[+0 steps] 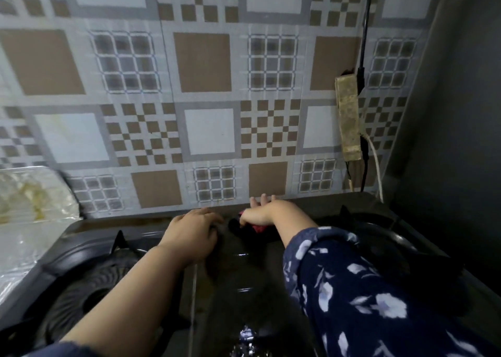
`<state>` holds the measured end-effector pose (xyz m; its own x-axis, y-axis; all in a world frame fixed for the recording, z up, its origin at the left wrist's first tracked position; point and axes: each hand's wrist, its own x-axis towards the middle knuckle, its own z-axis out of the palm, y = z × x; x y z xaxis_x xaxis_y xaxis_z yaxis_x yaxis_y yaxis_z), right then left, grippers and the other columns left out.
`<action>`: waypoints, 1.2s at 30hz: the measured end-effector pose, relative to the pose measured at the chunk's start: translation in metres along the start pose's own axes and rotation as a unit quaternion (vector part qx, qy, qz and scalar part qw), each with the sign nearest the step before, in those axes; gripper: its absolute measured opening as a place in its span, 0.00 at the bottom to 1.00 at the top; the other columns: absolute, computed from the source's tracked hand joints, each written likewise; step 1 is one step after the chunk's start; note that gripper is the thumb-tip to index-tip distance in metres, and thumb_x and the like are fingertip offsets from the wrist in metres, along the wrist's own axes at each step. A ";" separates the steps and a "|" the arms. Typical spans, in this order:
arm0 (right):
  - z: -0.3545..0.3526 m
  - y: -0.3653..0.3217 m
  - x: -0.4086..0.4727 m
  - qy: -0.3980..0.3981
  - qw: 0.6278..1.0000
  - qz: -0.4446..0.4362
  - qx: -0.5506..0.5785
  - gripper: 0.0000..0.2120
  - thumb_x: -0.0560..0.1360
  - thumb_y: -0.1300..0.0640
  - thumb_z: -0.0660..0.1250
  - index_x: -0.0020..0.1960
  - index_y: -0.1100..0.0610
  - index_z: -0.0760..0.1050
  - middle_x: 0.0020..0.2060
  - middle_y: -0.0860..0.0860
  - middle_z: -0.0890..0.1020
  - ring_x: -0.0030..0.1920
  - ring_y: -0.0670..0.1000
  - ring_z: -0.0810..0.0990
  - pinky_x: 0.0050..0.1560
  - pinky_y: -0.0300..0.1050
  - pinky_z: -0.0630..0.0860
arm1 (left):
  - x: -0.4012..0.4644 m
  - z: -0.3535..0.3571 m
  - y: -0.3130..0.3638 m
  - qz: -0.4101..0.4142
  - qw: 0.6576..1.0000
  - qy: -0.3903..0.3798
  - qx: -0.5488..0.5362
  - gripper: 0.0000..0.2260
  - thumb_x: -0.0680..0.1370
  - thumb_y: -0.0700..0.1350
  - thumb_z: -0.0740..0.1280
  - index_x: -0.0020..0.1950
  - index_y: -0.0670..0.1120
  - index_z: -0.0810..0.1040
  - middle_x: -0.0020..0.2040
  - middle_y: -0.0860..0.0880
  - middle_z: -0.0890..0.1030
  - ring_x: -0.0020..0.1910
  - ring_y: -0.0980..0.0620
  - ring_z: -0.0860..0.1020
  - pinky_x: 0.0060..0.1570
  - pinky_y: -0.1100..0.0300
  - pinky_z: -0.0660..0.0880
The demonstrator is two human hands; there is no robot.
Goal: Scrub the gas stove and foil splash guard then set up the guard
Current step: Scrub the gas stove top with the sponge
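A dark two-burner gas stove [241, 280] fills the lower part of the head view, its top wet and shiny in the middle. My left hand [191, 233] rests flat on the stove's centre, palm down, fingers together. My right hand [267, 210] reaches to the stove's back edge and presses a red scrubbing cloth [257, 227] against the surface; only a small part of the cloth shows under the palm. The left burner grate [89, 289] and the right burner grate [379, 234] sit on either side. The foil splash guard is not clearly in view.
A patterned tiled wall [206, 99] rises right behind the stove. A grimy power strip [348, 118] with cables hangs on the wall at right. A crinkled plastic-covered surface [29, 207] lies to the left. A dark grey panel [455, 112] closes off the right side.
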<state>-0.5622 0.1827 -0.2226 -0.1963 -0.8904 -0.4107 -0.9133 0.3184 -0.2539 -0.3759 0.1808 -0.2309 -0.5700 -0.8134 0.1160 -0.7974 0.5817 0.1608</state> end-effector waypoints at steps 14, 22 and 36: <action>0.099 -0.024 -0.133 0.064 0.996 -0.067 0.007 0.39 0.74 0.40 0.59 0.77 0.46 0.41 0.77 0.48 0.37 0.75 0.52 0.30 0.73 0.59 0.30 | -0.084 -0.026 0.000 0.013 1.000 0.002 -0.019 0.17 0.78 0.48 0.58 0.67 0.55 0.72 0.70 0.51 0.70 0.69 0.50 0.68 0.67 0.50 0.64; 0.147 -0.042 -0.199 0.222 0.974 0.019 0.045 0.34 0.73 0.38 0.59 0.74 0.51 0.54 0.78 0.57 0.46 0.76 0.60 0.37 0.74 0.61 0.34 | -0.131 -0.021 0.006 0.039 0.999 -0.004 -0.026 0.16 0.79 0.49 0.57 0.66 0.57 0.72 0.68 0.51 0.71 0.69 0.50 0.68 0.66 0.51 0.63; 0.136 -0.051 -0.154 0.279 0.953 0.116 0.027 0.30 0.80 0.43 0.49 0.75 0.59 0.54 0.76 0.63 0.50 0.76 0.63 0.49 0.75 0.60 0.49 | -0.132 -0.017 -0.011 0.037 0.999 0.026 -0.027 0.17 0.78 0.48 0.56 0.66 0.55 0.73 0.66 0.51 0.72 0.69 0.51 0.67 0.68 0.50 0.62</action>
<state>-0.4369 0.3479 -0.2650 -0.5632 -0.8239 0.0639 -0.8056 0.5302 -0.2644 -0.2885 0.2821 -0.2318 -0.6149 -0.7679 0.1797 -0.7408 0.6405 0.2024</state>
